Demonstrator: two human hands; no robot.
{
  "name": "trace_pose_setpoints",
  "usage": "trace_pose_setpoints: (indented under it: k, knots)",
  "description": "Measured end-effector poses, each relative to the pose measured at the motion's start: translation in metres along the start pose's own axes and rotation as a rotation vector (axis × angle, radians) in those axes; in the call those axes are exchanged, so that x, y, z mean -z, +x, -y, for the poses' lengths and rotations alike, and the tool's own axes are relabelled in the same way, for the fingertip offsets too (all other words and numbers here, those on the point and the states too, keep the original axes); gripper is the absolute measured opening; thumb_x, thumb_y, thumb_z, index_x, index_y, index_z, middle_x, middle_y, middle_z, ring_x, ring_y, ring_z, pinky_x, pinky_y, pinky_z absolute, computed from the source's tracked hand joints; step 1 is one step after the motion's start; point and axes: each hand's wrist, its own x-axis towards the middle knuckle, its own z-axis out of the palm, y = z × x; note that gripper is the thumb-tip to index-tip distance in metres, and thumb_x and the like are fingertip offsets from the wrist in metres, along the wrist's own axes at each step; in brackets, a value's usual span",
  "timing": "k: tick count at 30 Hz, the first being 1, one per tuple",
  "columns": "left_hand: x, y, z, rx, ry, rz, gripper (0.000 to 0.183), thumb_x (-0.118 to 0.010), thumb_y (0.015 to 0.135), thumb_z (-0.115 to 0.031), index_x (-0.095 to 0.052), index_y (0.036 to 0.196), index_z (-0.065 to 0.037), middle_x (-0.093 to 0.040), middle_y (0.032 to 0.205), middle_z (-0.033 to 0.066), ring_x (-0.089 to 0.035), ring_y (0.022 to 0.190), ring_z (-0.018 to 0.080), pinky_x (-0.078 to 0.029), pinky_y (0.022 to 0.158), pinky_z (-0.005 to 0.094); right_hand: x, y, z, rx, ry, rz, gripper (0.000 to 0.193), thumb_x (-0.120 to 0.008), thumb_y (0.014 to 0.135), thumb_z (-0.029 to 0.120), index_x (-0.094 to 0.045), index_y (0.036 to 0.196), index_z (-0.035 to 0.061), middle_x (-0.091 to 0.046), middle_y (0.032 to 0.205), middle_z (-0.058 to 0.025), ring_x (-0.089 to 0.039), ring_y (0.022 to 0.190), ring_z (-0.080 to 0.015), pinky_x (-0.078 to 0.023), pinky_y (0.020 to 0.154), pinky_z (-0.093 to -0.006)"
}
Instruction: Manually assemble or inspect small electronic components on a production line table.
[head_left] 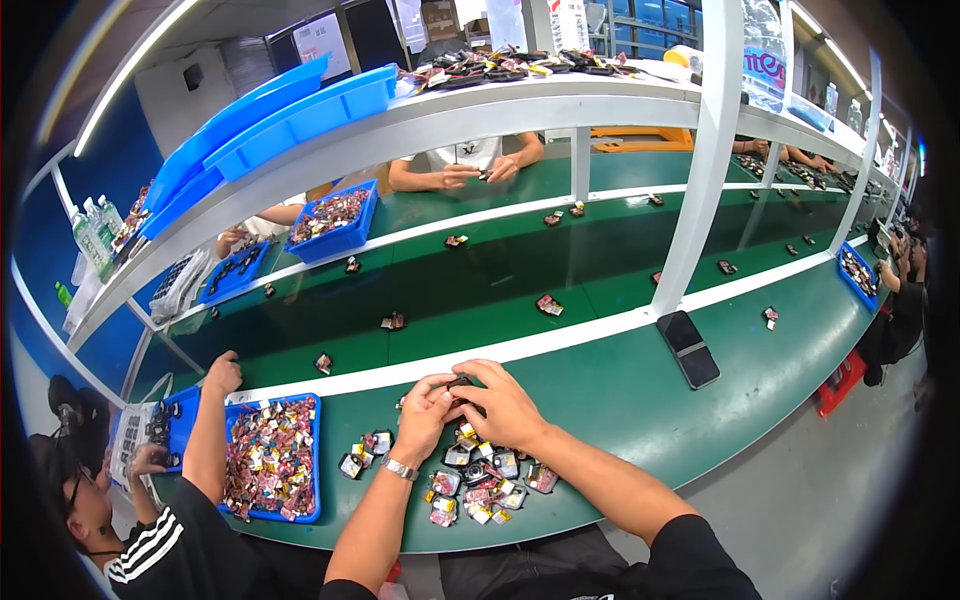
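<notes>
Over the near edge of the green bench, both my hands are closed together on one small black part, mostly hidden by the fingers. My left hand, with a metal watch band on its wrist, grips it from the left. My right hand pinches it from the right. Just below the hands lies a loose pile of small black-cased electronic units with clear, yellow and reddish parts. A smaller group of similar units rests left of my left forearm.
A blue bin full of small reddish and yellow parts stands at left, beside a co-worker's arm. A black phone-like device lies right, near a white post. Single units sit along the green belt. Another person's hands work opposite.
</notes>
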Motion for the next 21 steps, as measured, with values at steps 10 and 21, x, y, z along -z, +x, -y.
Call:
trace_pose_setpoints:
  k: [10,21]
  knots:
    - [-0.001,0.001,0.003,-0.011,-0.039,0.050,0.026,-0.050,0.099,-0.003,-0.049,0.125,0.000,-0.062,0.122,0.0140,-0.063,0.109,0.0200,-0.056,0.093,0.0336,-0.007,-0.004,-0.008,-0.070,0.045,-0.059,0.013,-0.067,0.074,0.004,-0.069,0.088,0.0034,-0.061,0.117,-0.0127,-0.053,0.116,-0.0321,-0.045,0.098,-0.0419]
    - [-0.012,0.000,0.001,-0.007,-0.024,-0.017,0.028,-0.045,0.100,0.000,-0.046,0.128,0.002,-0.061,0.119,0.0159,-0.064,0.105,0.0215,-0.057,0.091,0.0329,-0.004,0.001,-0.010,-0.089,0.039,-0.037,0.016,-0.067,0.077,0.003,-0.067,0.093,0.0030,-0.061,0.113,-0.0131,-0.057,0.110,-0.0335,-0.048,0.093,-0.0409]
